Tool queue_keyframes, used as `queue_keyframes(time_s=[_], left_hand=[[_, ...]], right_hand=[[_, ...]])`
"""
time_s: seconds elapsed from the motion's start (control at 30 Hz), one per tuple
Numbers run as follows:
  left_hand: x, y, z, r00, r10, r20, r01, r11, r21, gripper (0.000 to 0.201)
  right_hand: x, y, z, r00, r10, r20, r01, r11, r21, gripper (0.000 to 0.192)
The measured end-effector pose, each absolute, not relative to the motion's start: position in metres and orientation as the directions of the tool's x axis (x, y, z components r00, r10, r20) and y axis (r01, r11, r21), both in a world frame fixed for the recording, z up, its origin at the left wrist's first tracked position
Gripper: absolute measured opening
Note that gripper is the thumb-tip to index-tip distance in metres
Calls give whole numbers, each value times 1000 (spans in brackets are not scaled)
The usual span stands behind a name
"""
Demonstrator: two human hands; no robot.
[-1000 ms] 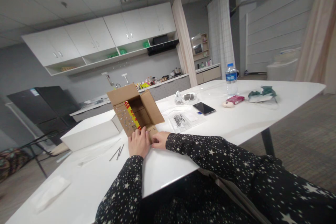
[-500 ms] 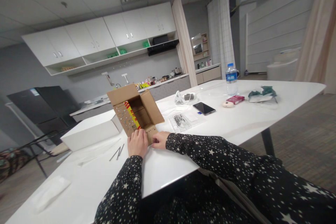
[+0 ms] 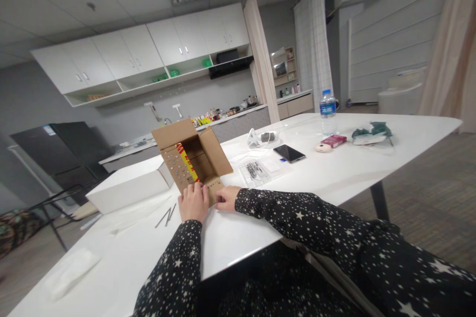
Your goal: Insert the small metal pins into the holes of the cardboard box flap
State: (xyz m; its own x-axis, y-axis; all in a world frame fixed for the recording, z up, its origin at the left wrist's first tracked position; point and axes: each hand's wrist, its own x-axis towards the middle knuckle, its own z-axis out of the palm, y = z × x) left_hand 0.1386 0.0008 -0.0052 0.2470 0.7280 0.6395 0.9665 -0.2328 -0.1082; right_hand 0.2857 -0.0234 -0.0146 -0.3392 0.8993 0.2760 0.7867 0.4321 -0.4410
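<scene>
An opened cardboard box (image 3: 201,161) stands on the white table in front of me with its flaps spread. Yellow-and-red tape runs down its left flap, where several small greyish pieces dot the surface. My left hand (image 3: 194,202) is bent over the flap's lower edge, its fingers gripping the cardboard. Beside it, my right hand (image 3: 227,198) is curled closed at the lower corner of the near flap; its fingertips are partly hidden. Two long dark screws or nails (image 3: 166,216) lie on the table left of my left hand.
A long white box (image 3: 128,183) sits behind on the left. Crumpled white plastic (image 3: 72,272) lies at the front left. Rightward are a bag of small parts (image 3: 260,171), a phone (image 3: 289,153), a pink case (image 3: 323,148), a red pack (image 3: 336,140) and a water bottle (image 3: 327,111).
My left hand's fingers have shifted slightly to the left on the flap. The box and my right hand look the same.
</scene>
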Motion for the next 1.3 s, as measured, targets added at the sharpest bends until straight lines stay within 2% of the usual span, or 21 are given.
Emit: queue_keyframes(time_s=[0.5, 0.83, 1.13, 1.3], left_hand=[[142, -5, -3, 155, 754, 638, 988, -128, -89, 44], [141, -3, -2, 118, 777, 619, 992, -116, -43, 43], [138, -1, -2, 103, 773, 626, 988, -154, 28, 40], [138, -2, -1, 99, 779, 619, 987, -158, 41, 37]], right_hand=[[284, -24, -14, -311, 917, 250, 798, 395, -455, 24], [280, -26, -15, -270, 926, 263, 812, 366, -454, 21], [281, -28, -12, -301, 912, 278, 811, 399, -429, 21], [283, -24, -16, -376, 874, 309, 774, 479, -414, 23]])
